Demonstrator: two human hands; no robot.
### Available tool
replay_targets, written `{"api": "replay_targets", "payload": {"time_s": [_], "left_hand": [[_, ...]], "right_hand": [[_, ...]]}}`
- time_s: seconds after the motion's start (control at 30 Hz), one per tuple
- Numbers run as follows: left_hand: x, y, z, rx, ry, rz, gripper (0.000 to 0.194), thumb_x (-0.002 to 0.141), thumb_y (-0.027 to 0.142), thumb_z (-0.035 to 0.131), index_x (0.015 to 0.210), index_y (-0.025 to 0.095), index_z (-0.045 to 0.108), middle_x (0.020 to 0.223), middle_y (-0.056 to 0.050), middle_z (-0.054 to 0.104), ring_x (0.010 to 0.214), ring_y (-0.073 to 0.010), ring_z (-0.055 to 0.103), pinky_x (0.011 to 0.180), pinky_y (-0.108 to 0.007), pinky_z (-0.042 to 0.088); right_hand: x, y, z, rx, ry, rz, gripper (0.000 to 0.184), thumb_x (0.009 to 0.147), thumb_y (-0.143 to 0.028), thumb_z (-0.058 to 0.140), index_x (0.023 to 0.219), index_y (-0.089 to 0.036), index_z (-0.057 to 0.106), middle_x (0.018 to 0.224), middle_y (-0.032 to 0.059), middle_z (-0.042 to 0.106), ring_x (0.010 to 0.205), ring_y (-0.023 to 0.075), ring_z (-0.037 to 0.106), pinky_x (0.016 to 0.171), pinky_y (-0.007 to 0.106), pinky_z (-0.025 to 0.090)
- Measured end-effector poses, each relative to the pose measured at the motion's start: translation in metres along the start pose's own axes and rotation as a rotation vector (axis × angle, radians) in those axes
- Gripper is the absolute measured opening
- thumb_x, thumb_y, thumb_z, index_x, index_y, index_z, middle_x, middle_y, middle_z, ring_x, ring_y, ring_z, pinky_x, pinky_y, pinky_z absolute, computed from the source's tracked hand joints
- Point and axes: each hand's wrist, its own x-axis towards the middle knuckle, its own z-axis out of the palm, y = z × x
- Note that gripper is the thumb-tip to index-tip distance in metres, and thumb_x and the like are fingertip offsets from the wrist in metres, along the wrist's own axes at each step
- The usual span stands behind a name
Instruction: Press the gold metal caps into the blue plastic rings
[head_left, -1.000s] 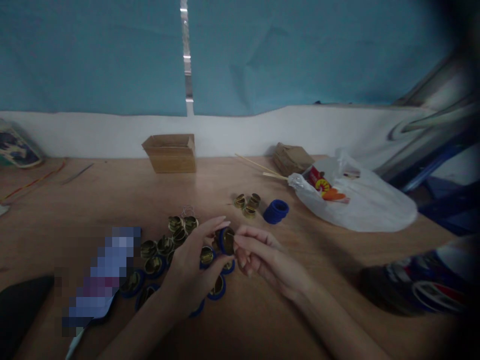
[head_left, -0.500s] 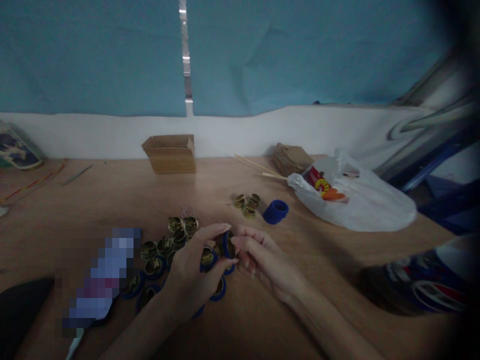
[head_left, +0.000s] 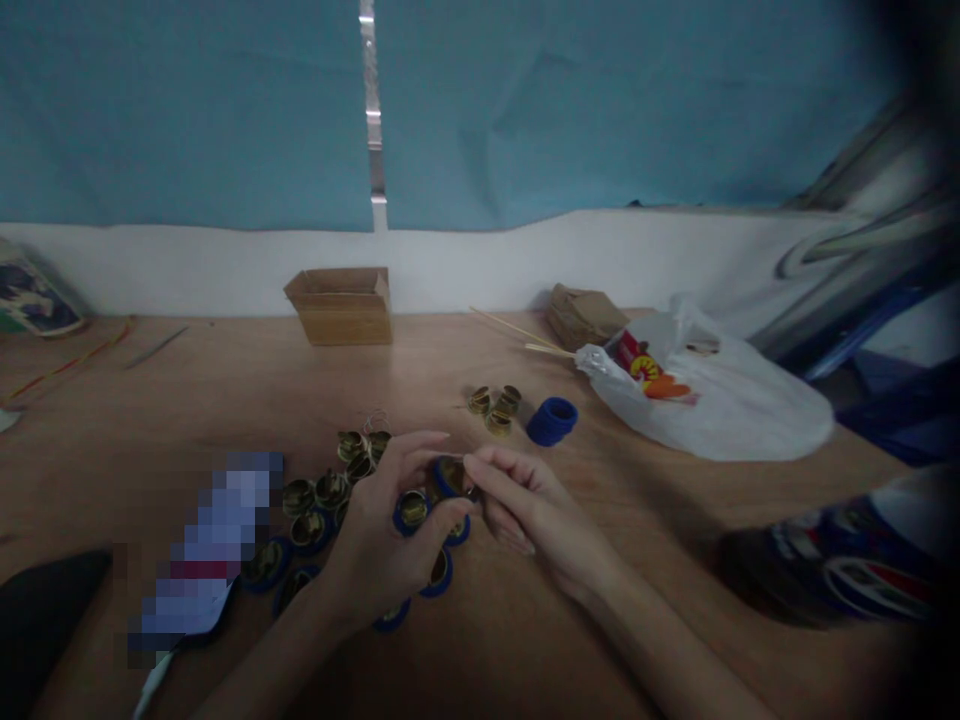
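My left hand (head_left: 390,535) and my right hand (head_left: 529,515) meet over the wooden table (head_left: 225,400), both pinching one small blue-rimmed gold cap (head_left: 448,476). The left thumb sits under it and the right fingertips press on its right side. Beneath and left of my hands lies a cluster of several gold caps (head_left: 330,495), many with blue rings. Farther back are three bare gold caps (head_left: 495,405) and a stack of blue rings (head_left: 553,420).
An open cardboard box (head_left: 341,305) stands at the back by the wall. A white plastic bag (head_left: 712,395) with a red packet, thin sticks (head_left: 517,335) and a brown paper bundle (head_left: 583,315) lie at the right. A blurred-out object (head_left: 206,555) rests at the front left.
The cap between my fingers has tilted from edge-on to flatter, and my right fingers have slid over its right side. Both hands stay in the same spot.
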Motion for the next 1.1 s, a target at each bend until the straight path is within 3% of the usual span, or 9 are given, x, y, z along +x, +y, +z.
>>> {"api": "replay_targets", "payload": {"time_s": [0.3, 0.6, 0.9, 1.1], "left_hand": [[-0.0023, -0.0012, 0.0017, -0.004, 0.010, 0.028, 0.045, 0.081, 0.013, 0.063, 0.121, 0.023, 0.046, 0.109, -0.006, 0.068, 0.100, -0.0183, 0.068, 0.088, -0.032, 0.057], [-0.0074, 0.0007, 0.0046, 0.181, 0.068, 0.084, 0.045, 0.075, 0.014, 0.070, 0.115, 0.023, 0.051, 0.110, -0.006, 0.068, 0.100, -0.0206, 0.068, 0.089, -0.035, 0.057], [-0.0077, -0.0009, 0.0045, 0.212, 0.070, 0.112, 0.047, 0.075, 0.014, 0.071, 0.116, 0.024, 0.050, 0.109, -0.006, 0.068, 0.098, -0.0208, 0.069, 0.087, -0.035, 0.058], [-0.0051, -0.0049, 0.0055, 0.160, 0.085, 0.086, 0.050, 0.075, 0.011, 0.070, 0.118, 0.024, 0.049, 0.113, -0.005, 0.067, 0.104, -0.0208, 0.067, 0.088, -0.034, 0.058]], "right_hand": [[-0.0015, 0.0002, -0.0003, -0.007, -0.010, -0.019, 0.028, 0.088, -0.041, 0.060, 0.071, -0.019, 0.057, 0.037, -0.0121, 0.035, 0.031, 0.0026, 0.019, 0.034, 0.018, 0.013], [-0.0007, 0.0038, 0.0048, -0.078, 0.093, -0.135, 0.033, 0.085, -0.039, 0.062, 0.061, -0.019, 0.051, 0.040, -0.0105, 0.036, 0.033, 0.0031, 0.025, 0.033, 0.019, 0.014], [-0.0018, 0.0062, 0.0062, -0.192, 0.142, -0.198, 0.037, 0.086, -0.044, 0.060, 0.060, -0.019, 0.049, 0.042, -0.0092, 0.038, 0.035, 0.0043, 0.028, 0.036, 0.020, 0.018], [-0.0071, 0.0014, 0.0069, -0.405, 0.218, -0.364, 0.025, 0.088, -0.038, 0.058, 0.072, -0.019, 0.057, 0.053, -0.0065, 0.040, 0.046, 0.0081, 0.036, 0.043, 0.022, 0.026]]}}
